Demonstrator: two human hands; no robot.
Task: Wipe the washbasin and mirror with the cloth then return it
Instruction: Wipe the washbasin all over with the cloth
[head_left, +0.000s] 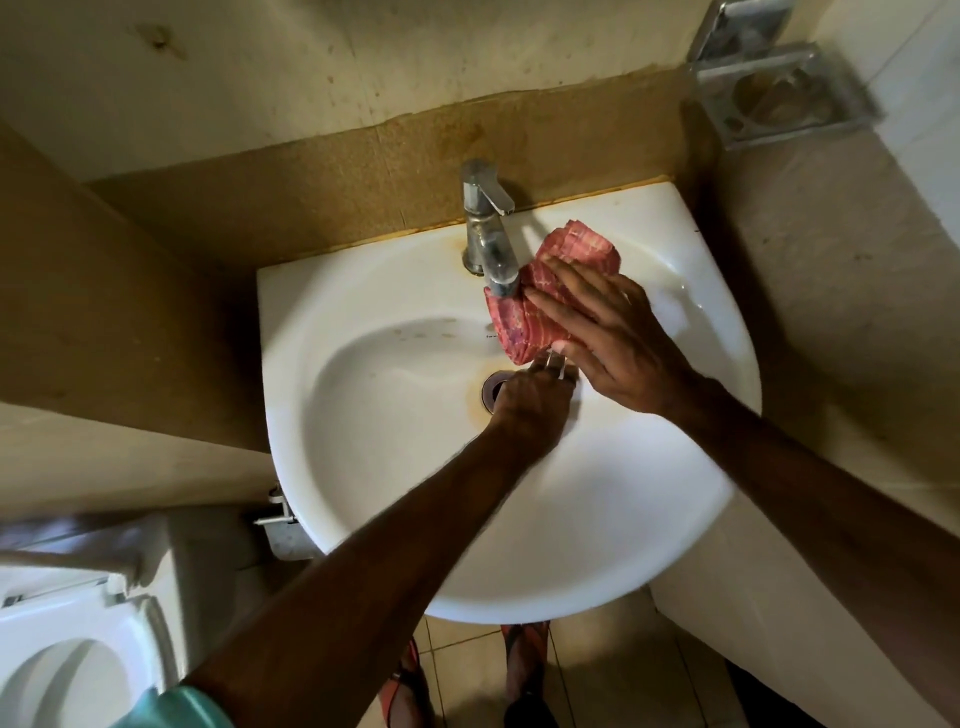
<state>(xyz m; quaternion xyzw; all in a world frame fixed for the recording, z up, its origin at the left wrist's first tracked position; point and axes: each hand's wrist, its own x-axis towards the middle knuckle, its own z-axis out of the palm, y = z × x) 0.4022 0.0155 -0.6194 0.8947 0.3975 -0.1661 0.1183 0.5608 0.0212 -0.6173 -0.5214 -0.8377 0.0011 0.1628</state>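
Observation:
A white washbasin (363, 467) fills the middle of the view. A folded pink-red striped cloth (524, 322) lies against the basin's back slope, just right of the chrome tap (488, 228). My right hand (618, 343) presses flat on the cloth, fingers spread toward the tap spout. My left hand (535, 405) reaches into the bowl beside the drain (493, 389), its fingertips at the cloth's lower edge; whether it grips the cloth is hidden. No mirror is in view.
A metal soap dish holder (779, 98) hangs on the wall at the upper right. A white toilet (72, 649) stands at the lower left. Brown stained wall panel sits behind the basin. Sandalled feet (524, 670) show on the tiled floor below.

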